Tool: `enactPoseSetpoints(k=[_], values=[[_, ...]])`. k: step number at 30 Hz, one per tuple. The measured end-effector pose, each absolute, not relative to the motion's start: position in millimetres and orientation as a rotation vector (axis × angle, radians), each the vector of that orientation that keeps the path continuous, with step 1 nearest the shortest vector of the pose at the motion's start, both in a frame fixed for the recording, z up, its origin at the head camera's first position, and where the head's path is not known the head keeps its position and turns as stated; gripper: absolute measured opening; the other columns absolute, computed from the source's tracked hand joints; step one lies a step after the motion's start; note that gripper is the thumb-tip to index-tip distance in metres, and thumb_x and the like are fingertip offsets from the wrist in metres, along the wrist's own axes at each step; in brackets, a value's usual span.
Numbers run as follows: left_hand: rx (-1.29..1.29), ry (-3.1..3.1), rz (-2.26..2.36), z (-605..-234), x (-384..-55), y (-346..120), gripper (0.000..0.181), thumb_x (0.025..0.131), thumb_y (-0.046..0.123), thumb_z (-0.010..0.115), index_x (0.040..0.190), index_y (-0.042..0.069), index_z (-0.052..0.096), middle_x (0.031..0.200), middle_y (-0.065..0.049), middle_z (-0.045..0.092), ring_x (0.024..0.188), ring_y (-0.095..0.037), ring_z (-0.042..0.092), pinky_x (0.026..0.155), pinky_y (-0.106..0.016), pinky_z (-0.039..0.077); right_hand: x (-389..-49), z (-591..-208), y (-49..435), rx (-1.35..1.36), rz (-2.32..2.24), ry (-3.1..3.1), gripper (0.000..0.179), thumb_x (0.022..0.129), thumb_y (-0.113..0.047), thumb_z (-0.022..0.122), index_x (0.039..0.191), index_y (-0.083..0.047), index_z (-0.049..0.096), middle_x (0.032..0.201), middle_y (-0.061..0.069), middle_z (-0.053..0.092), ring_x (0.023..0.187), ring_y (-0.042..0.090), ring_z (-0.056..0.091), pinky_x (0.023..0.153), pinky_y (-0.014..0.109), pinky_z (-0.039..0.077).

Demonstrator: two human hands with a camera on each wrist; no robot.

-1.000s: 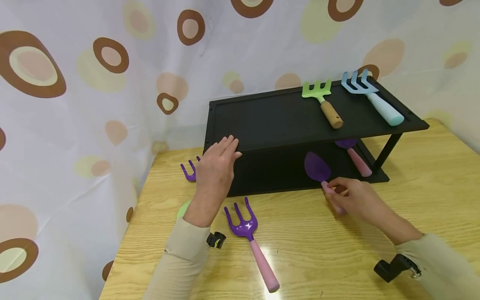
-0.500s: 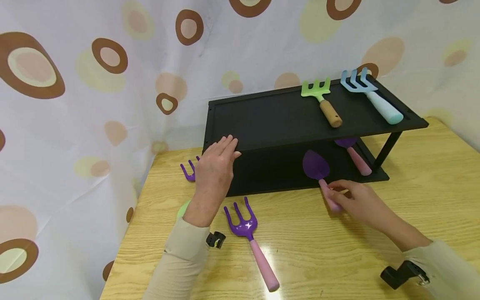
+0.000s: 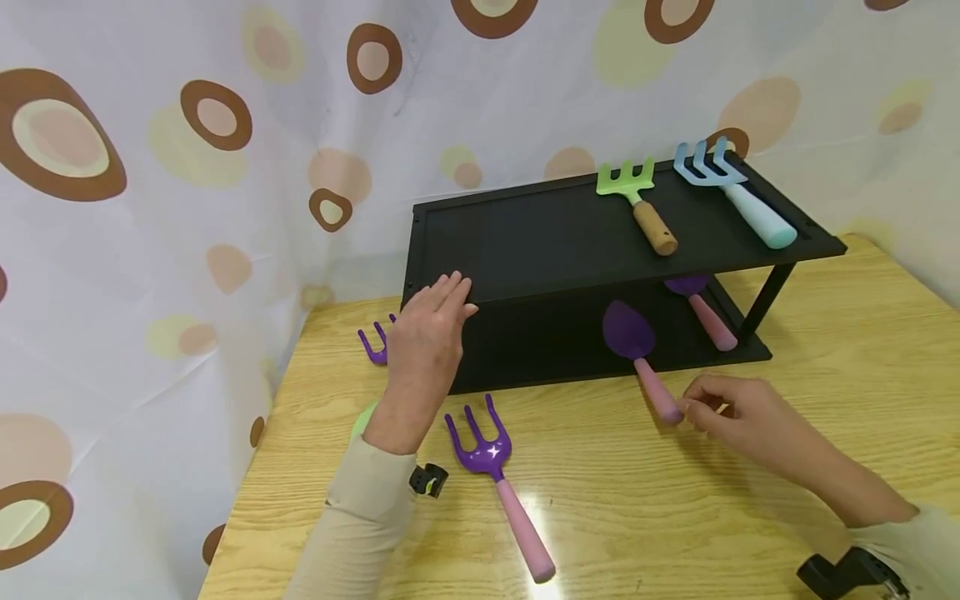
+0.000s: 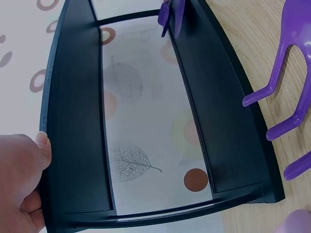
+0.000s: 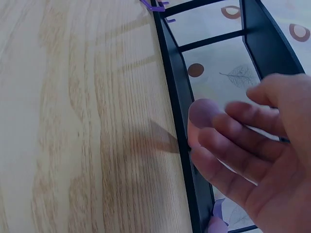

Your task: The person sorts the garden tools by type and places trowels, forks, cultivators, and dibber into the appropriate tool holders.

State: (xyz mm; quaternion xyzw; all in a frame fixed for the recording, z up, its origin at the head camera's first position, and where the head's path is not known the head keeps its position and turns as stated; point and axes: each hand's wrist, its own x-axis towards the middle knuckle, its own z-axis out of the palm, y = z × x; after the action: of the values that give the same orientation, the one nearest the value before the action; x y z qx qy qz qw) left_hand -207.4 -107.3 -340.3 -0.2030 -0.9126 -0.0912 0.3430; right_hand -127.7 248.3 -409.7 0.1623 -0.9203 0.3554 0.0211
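Observation:
My right hand (image 3: 738,417) is beside the handle end of a purple trowel (image 3: 628,331), its fingers loosely bent and not wrapped round it. The trowel's blade lies over the lower shelf of a black two-tier rack (image 3: 525,242), and its pink handle (image 5: 193,133) sticks out past the front edge. My left hand (image 3: 427,333) rests on the upper shelf's front left corner with straight fingers; its thumb touches the edge in the left wrist view. A second purple trowel (image 3: 711,321), partly hidden by the upper shelf, lies to the right on the lower shelf.
On the upper shelf are a green rake (image 3: 637,204) with a wooden handle and a light blue rake (image 3: 738,196). A purple hand fork (image 3: 495,467) lies on the wooden table in front. Another purple fork (image 3: 375,346) and a green thing (image 3: 363,418) are partly behind my left arm.
My right hand has let go of the trowel's handle and moved right and towards me. The trowel has shifted slightly on the rack. My left hand keeps its place.

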Motion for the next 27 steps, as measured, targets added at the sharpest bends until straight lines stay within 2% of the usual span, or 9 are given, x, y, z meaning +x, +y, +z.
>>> enactPoseSetpoints(k=[3,6,12,22,27], values=[[-0.534,-2.375,-0.244,-340.4,-207.2,-107.9,0.034,0.101,0.026,0.056,0.13,0.01,0.066,0.133,-0.006,0.065,0.126,-0.019,0.061,0.108,-0.035,0.047,-125.3,-412.8,246.8,0.653,1.077,-2.836,0.012,0.096,-0.018,0.065,0.087,-0.022,0.071,0.076,-0.012,0.068,0.063,-0.001,0.054,0.056,0.021,0.049],[-0.544,-2.37,-0.244,-340.4,-207.5,-107.5,0.034,0.101,0.026,0.056,0.13,0.01,0.066,0.133,-0.006,0.065,0.126,-0.019,0.061,0.108,-0.035,0.047,-124.0,-413.6,245.1,0.699,1.033,-2.835,0.01,0.096,-0.019,0.066,0.091,-0.022,0.074,0.078,-0.016,0.069,0.067,-0.004,0.053,0.059,0.02,0.049],[-0.54,-2.367,-0.24,-340.1,-207.9,-106.7,0.035,0.101,0.026,0.056,0.13,0.01,0.066,0.133,-0.006,0.065,0.125,-0.019,0.062,0.108,-0.034,0.047,-126.3,-413.4,244.3,0.673,0.993,-2.832,0.012,0.095,-0.016,0.067,0.101,-0.016,0.077,0.087,-0.011,0.073,0.07,-0.006,0.053,0.06,0.019,0.051],[-0.543,-2.373,-0.229,-340.2,-209.1,-104.8,0.034,0.1,0.026,0.057,0.13,0.011,0.066,0.133,-0.006,0.065,0.125,-0.019,0.062,0.108,-0.034,0.047,-134.0,-414.1,240.5,0.682,0.912,-2.827,0.014,0.095,-0.014,0.066,0.104,-0.016,0.076,0.093,-0.008,0.074,0.076,-0.007,0.056,0.062,0.02,0.054],[-0.536,-2.369,-0.235,-340.0,-208.7,-106.4,0.034,0.1,0.026,0.058,0.129,0.01,0.066,0.132,-0.006,0.066,0.124,-0.02,0.062,0.108,-0.035,0.048,-141.5,-413.8,236.4,0.679,0.867,-2.841,0.015,0.095,-0.014,0.066,0.107,-0.015,0.076,0.102,-0.004,0.074,0.08,-0.003,0.058,0.067,0.023,0.056]])
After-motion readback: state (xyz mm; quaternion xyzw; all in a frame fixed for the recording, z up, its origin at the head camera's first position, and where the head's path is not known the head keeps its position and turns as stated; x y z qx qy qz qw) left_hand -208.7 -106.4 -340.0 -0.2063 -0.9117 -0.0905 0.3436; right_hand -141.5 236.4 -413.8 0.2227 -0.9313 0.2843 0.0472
